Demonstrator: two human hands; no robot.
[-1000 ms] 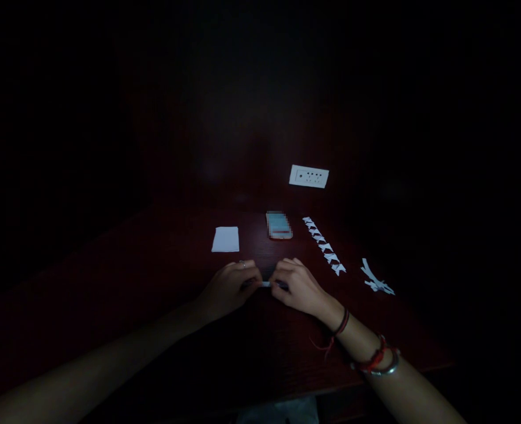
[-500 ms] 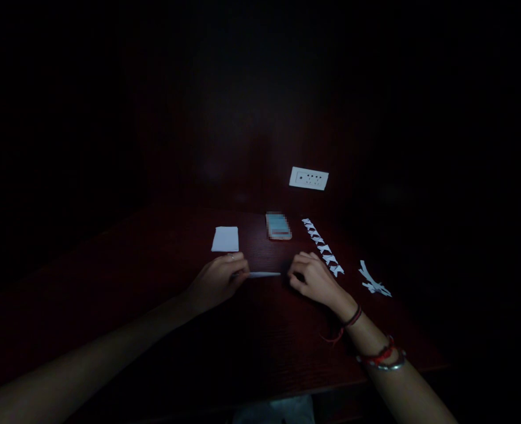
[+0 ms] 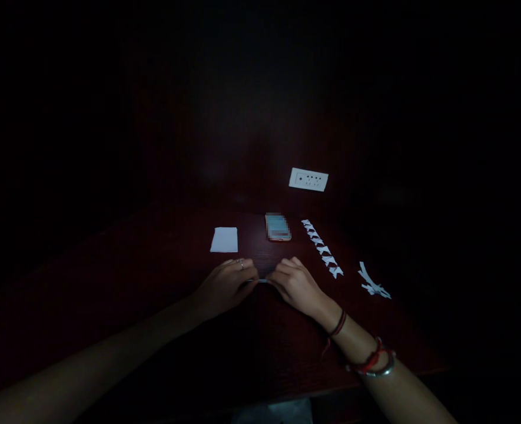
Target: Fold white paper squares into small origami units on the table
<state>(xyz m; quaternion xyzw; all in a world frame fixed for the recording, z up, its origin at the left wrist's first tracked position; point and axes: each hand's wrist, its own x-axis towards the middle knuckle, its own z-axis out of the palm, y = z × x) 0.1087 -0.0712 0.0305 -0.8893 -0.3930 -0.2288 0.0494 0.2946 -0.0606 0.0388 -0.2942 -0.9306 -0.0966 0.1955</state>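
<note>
Thin white paper strip (image 3: 263,281) is sitting low over the near middle of the dark red-brown wooden table (image 3: 154,282), and only a short sliver of it is showing between the two hands. The left hand (image 3: 227,287) is curling its fingers closed on one end. The right hand (image 3: 296,285), with red threads and a metal bangle (image 3: 372,364) on its wrist, is pinching the other end, fingertips almost meeting the left's. In this dim light I cannot tell how tightly either is gripping.

Half a second ago the hands were standing apart. The left alone was holding the strip stretched out long, and the right was resting empty beside it. Now they are coming together again, which to my eye means the strip is being folded or pressed shorter.

Beyond the left hand a small white square sheet of paper (image 3: 224,239) is lying flat. Past the right hand a blurred pale-screened phone (image 3: 278,227) is lying, and beside it a slanting row of small white folded paper pieces (image 3: 322,248). Loose white paper scraps (image 3: 374,282) are lying further right. Farthest back, a white rectangular wall socket plate (image 3: 308,179) is glowing faintly.
</note>
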